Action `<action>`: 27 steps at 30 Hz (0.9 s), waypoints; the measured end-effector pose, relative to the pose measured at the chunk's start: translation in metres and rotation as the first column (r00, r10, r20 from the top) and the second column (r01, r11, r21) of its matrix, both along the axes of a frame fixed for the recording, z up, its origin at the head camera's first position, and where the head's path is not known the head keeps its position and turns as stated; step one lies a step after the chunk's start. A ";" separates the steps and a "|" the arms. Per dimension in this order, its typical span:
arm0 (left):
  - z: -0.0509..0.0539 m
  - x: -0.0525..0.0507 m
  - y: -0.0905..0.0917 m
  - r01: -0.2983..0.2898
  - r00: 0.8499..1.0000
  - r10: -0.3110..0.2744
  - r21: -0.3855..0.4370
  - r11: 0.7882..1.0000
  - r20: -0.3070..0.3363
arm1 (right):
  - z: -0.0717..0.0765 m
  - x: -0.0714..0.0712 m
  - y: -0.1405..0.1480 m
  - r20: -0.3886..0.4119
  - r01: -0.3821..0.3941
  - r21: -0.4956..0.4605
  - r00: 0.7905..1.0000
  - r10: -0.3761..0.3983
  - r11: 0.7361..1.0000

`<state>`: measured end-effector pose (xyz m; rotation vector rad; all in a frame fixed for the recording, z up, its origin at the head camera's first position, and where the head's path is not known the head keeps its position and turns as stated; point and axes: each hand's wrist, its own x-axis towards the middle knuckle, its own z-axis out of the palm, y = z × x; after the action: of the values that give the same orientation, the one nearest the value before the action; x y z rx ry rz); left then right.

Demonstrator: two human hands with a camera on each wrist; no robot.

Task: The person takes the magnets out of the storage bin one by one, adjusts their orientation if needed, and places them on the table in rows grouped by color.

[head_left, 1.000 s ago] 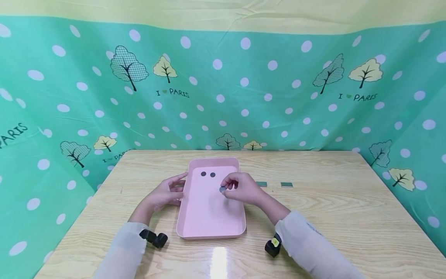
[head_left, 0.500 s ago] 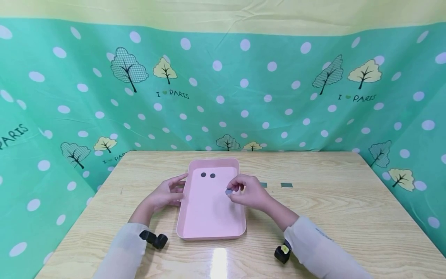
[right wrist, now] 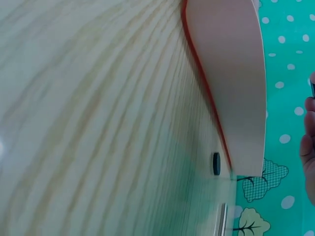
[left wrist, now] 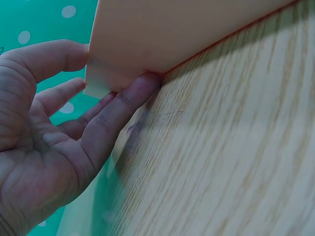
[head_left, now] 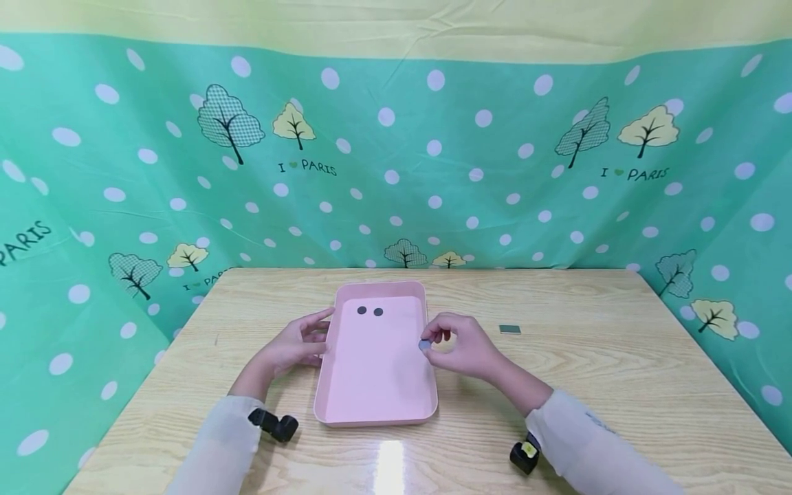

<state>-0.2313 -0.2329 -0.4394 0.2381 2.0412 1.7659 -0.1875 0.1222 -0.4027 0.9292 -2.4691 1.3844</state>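
Green dotted cloth (head_left: 346, 96) hangs behind the wooden table (head_left: 588, 385). From the head view, I judge the step is handling one small disc (head_left: 424, 345): the right hand (head_left: 465, 347) pinches it at the pink tray's (head_left: 371, 378) right wall. The next move probably calls for a steady pinch. The disc looks thin, round, bluish-grey. From the left wrist, the left hand's (left wrist: 54, 132) fingers touch the tray without clenching. From the right wrist, I barely see the hand.

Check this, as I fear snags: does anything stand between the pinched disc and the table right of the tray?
Nothing visible blocks the disc, which the right hand seems to hold above the pink tray's right rim. However, a small dark piece lies on the wooden table near that side.
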 end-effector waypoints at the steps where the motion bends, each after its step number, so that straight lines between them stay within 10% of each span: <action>1: 0.000 0.000 0.000 -0.001 1.000 0.001 -0.001 1.000 0.001 | -0.001 0.000 0.002 0.000 0.004 0.000 1.000 -0.004 1.000; 27: 0.000 0.001 0.003 -0.016 1.000 0.016 -0.008 1.000 0.005 | -0.024 0.008 0.059 0.122 0.166 0.030 0.978 -0.169 0.986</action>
<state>-0.2305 -0.2302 -0.4391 0.2154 2.0518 1.7650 -0.1798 0.1810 -0.4267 0.6388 -2.5863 1.4029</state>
